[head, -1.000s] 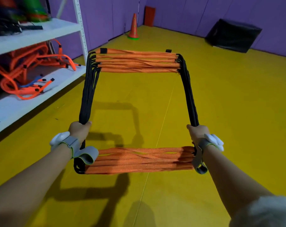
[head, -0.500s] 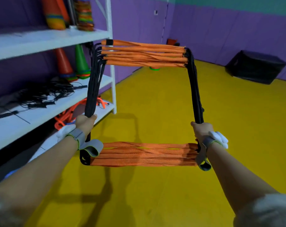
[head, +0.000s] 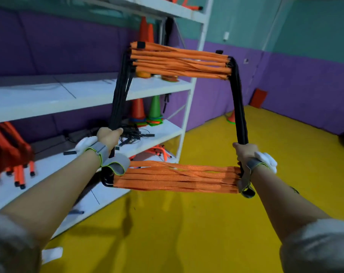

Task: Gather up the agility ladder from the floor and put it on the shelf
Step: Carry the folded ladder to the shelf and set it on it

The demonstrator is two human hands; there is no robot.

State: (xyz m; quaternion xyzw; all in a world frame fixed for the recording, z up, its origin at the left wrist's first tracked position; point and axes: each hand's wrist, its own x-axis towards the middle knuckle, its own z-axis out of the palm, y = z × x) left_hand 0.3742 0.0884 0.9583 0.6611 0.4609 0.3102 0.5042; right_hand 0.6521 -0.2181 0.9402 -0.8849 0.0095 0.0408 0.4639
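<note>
The agility ladder [head: 179, 62] is folded into a bundle of orange rungs joined by black side straps, held up in the air as a rectangle. My left hand [head: 109, 134] grips the black straps on the left side. My right hand [head: 245, 151] grips the black straps on the right side. One stack of orange rungs sits at the top, a second stack hangs just below my wrists. The white shelf unit [head: 88, 95] stands at the left, and the ladder's left side hangs in front of its middle boards.
Orange and green cones [head: 146, 110] stand on the shelf boards, with black cords [head: 131, 134] and orange hurdle bars [head: 7, 154] beside them. Another cone [head: 232, 117] stands on the yellow floor [head: 206, 223] by the purple wall. A white upright post [head: 188, 107] marks the shelf's right end.
The view has swung left and up toward the shelf, and both hands have carried the ladder higher and closer to the shelf boards. Both grips are unchanged.
</note>
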